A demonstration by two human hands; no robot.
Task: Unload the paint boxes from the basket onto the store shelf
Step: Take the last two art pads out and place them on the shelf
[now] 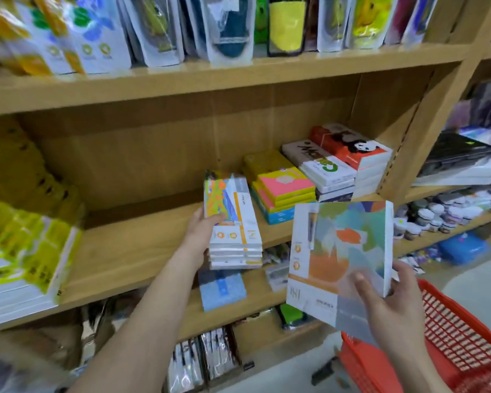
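Observation:
My left hand grips the left side of a stack of several white paint boxes with colourful covers, held at the front edge of the wooden shelf. My right hand holds one more paint box by its lower right corner, tilted and in the air, to the right of the stack and above the red basket. The basket stands low at the right; its inside is mostly out of view.
Stacks of yellow and pink boxes and white boxes fill the shelf's right end. Yellow-white packs lie at its left. A blue box lies on the lower shelf. Hanging packets line the shelf above. Small jars stand at right.

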